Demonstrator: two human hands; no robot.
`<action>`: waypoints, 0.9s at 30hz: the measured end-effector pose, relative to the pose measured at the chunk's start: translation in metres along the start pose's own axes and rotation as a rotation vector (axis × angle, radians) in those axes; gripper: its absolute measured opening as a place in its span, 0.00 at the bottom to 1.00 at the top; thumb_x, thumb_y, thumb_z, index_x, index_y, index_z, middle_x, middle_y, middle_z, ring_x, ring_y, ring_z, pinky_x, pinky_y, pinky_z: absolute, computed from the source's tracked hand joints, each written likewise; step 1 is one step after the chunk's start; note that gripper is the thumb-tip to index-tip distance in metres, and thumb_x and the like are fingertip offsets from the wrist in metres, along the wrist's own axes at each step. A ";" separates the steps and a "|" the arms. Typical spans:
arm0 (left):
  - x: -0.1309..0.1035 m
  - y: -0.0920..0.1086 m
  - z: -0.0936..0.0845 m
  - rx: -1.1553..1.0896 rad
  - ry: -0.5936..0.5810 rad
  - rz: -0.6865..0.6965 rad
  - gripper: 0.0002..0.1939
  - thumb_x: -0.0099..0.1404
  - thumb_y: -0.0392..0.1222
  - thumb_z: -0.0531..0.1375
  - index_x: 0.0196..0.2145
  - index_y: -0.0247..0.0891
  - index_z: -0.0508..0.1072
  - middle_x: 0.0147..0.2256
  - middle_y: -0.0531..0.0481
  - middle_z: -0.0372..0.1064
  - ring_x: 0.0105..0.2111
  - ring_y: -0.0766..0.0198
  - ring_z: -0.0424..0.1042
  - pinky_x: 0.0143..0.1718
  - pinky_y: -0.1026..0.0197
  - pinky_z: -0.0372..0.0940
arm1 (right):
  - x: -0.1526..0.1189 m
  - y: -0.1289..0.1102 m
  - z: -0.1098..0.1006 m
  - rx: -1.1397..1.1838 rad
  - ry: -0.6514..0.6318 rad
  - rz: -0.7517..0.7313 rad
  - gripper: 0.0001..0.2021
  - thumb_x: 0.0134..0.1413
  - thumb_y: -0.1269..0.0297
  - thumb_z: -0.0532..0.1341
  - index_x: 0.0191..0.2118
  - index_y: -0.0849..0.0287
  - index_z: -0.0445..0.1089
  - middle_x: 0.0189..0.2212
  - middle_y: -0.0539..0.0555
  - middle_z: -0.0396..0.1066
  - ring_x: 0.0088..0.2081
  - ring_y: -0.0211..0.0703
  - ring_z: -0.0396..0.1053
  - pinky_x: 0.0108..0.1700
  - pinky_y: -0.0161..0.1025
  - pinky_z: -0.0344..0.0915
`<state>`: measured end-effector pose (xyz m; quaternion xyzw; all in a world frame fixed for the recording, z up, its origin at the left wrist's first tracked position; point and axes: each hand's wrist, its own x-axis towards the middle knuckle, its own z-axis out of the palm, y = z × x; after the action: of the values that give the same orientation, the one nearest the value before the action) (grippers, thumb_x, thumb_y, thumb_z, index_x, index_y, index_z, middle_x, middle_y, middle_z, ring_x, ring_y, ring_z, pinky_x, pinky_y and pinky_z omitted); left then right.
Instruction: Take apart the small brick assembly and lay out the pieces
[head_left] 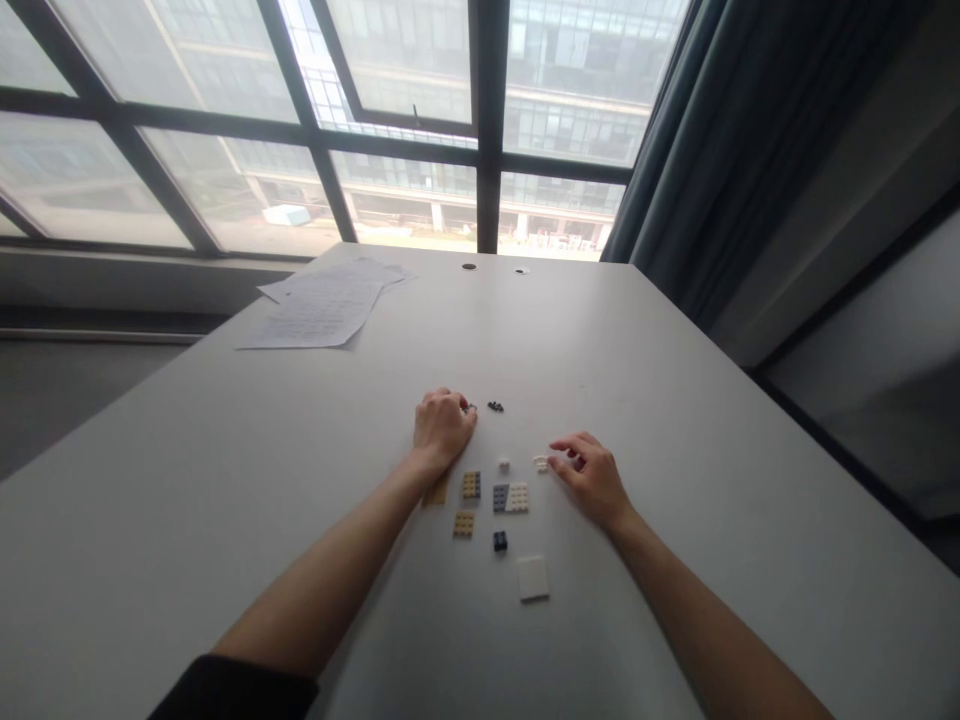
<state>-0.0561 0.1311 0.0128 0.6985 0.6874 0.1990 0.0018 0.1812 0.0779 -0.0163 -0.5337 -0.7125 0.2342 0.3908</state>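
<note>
My left hand [442, 425] rests on the table with its fingers curled in. A tiny piece, too small to make out, shows at its fingertips. Just right of it lie small black pieces [496, 407]. My right hand [591, 480] is open, thumb and fingers apart, beside small white pieces [540, 464]. Between the hands are a small white brick [504, 466], a tan-and-grey studded block [471, 486], a grey plate [500, 498] next to a white studded plate [518, 497], and a tan plate [463, 524]. Another tan piece [435, 493] is partly hidden by my left wrist.
Nearer to me lie a dark brick [500, 541] and a smooth white square tile [533, 579]. Printed papers [315, 308] lie at the table's far left. Two round holes, one of them dark [469, 267], sit near the far edge, before the window.
</note>
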 end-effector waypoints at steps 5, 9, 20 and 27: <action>-0.060 0.059 -0.019 -0.040 -0.046 0.339 0.09 0.63 0.43 0.56 0.32 0.38 0.75 0.37 0.45 0.71 0.44 0.53 0.65 0.47 0.51 0.57 | 0.003 0.007 -0.003 0.171 0.194 0.126 0.10 0.52 0.60 0.61 0.35 0.60 0.75 0.32 0.54 0.72 0.30 0.41 0.67 0.35 0.38 0.64; -0.094 0.094 -0.012 -0.024 -0.135 0.452 0.06 0.60 0.40 0.58 0.30 0.37 0.74 0.35 0.43 0.71 0.40 0.53 0.65 0.42 0.51 0.57 | 0.003 0.013 -0.003 0.203 0.291 0.178 0.13 0.53 0.58 0.59 0.37 0.62 0.73 0.31 0.55 0.73 0.31 0.42 0.68 0.36 0.39 0.65; -0.093 0.035 -0.049 -0.178 0.037 0.275 0.11 0.63 0.50 0.58 0.35 0.41 0.73 0.34 0.49 0.72 0.38 0.55 0.67 0.42 0.53 0.57 | -0.025 -0.014 -0.026 -0.046 0.092 0.158 0.11 0.49 0.57 0.63 0.35 0.59 0.73 0.32 0.54 0.72 0.30 0.42 0.66 0.35 0.40 0.63; -0.131 -0.058 -0.047 -0.222 0.256 0.188 0.13 0.64 0.50 0.58 0.28 0.40 0.70 0.28 0.51 0.69 0.30 0.59 0.66 0.37 0.56 0.59 | -0.058 -0.042 -0.014 -0.502 -0.103 0.116 0.18 0.48 0.47 0.65 0.34 0.58 0.70 0.34 0.54 0.71 0.35 0.47 0.67 0.37 0.40 0.60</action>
<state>-0.1222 -0.0043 0.0043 0.7243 0.5874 0.3601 -0.0270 0.1760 0.0081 0.0056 -0.6413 -0.7355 0.0990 0.1950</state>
